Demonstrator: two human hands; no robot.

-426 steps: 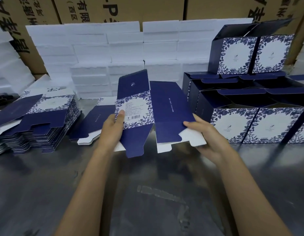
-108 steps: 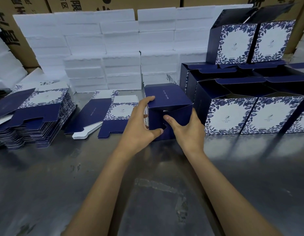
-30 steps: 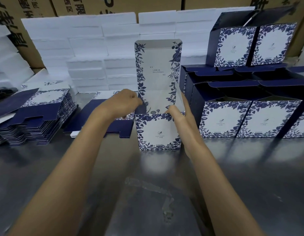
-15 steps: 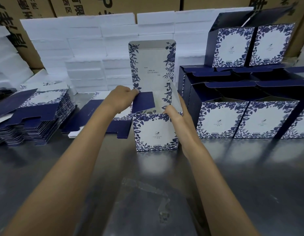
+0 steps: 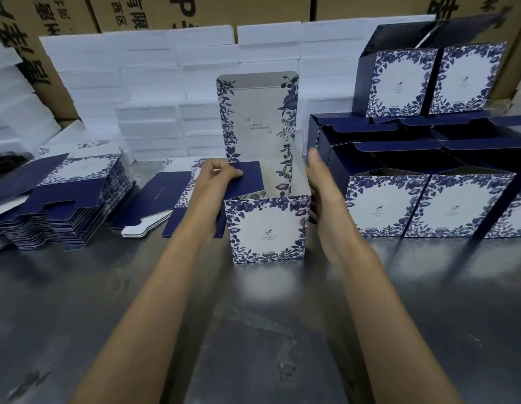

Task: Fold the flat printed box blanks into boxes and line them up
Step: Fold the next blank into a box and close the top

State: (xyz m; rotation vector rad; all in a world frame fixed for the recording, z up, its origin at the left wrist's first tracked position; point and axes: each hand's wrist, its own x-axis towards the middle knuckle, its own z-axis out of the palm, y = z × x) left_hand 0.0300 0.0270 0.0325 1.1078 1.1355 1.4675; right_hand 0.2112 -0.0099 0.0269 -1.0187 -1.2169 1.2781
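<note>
One upright blue-and-white floral printed cardboard box [image 5: 268,230] stands on the grey metal table [image 5: 253,330], its front panel white inside a border of dark blue flowers with a small logo at the centre. Its tall lid flap [image 5: 258,118] rises straight up at the back, pale inside with floral edges and a few lines of small text, too small to read. The left hand [image 5: 217,177] rests at the box's upper left edge, fingers curled down onto the navy side flap [image 5: 249,182], which is folded inward over the opening. The right hand [image 5: 322,182] is just beside the box's right wall, fingers straight and held together, gripping nothing; whether the palm touches the wall cannot be told. Folded boxes of the same print [image 5: 428,205] stand in rows just to the right, and a stack of flat box blanks [image 5: 66,199] lies at the left.
</note>
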